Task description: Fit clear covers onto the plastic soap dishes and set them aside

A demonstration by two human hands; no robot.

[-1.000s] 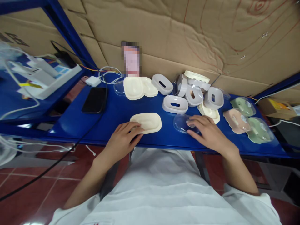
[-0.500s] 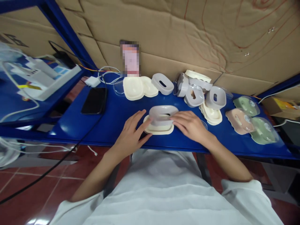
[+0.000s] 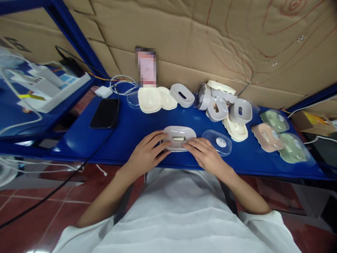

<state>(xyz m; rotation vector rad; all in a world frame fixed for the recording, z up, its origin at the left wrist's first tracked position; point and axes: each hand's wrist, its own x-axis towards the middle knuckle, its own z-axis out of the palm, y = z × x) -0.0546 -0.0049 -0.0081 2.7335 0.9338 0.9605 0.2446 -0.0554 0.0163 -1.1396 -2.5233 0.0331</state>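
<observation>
A grey oval soap dish (image 3: 179, 131) with a slot in its floor lies flat near the table's front edge. Something cream shows through the slot; the cream base seen earlier is now hidden under the grey dish. My left hand (image 3: 146, 153) grips the dish's left end, fingertips over the rim. At the opposite end, my right hand (image 3: 206, 154) has its fingers pressed on the right rim. Just beyond the right hand lies a clear plastic lid (image 3: 214, 140) with a round white sticker.
Along the back stand cream bases (image 3: 150, 99), a grey dish (image 3: 182, 95) and a pile of grey dishes (image 3: 217, 109). Covered green and pink soap dishes (image 3: 267, 136) are at right. A black phone (image 3: 104, 113), cables and a power strip (image 3: 52, 93) lie left.
The grey dish has come down over the cream base, which no longer shows around it. Both hands have lowered with it. The clear lid beside my right hand is now uncovered.
</observation>
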